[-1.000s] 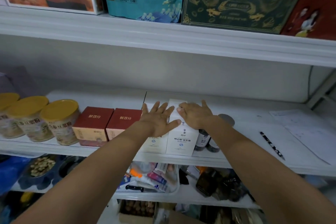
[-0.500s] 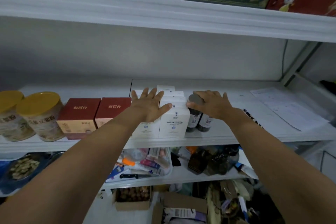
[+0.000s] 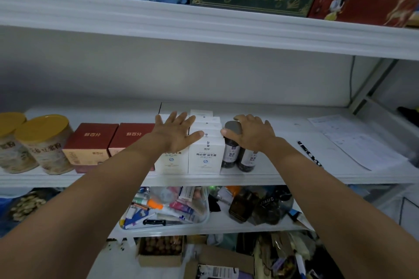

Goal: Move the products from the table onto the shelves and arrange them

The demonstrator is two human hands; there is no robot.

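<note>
On the middle shelf (image 3: 294,179), two yellow-lidded tins (image 3: 44,142) stand at the left end near the front edge; their lids are on and their contents are hidden. Next to them, two closed red boxes (image 3: 90,145) sit side by side at the front edge. The left hand (image 3: 174,133) lies flat, fingers spread wide, on top of the white boxes (image 3: 205,154). These stand near the shelf's middle in two rows running from the front edge toward the back. Just beside them on the right are two dark bottles (image 3: 229,154). The right hand (image 3: 251,133) curls over their caps, with its thumb against the left bottle's grey cap. Toward the right end, a pen (image 3: 309,154) and papers (image 3: 353,140) lie flat. On the shelf below, a clear tub (image 3: 167,227) holds tubes, packets and a black-handled knife. Lower still, an open cardboard box (image 3: 158,261) holds brown round pieces.
</note>
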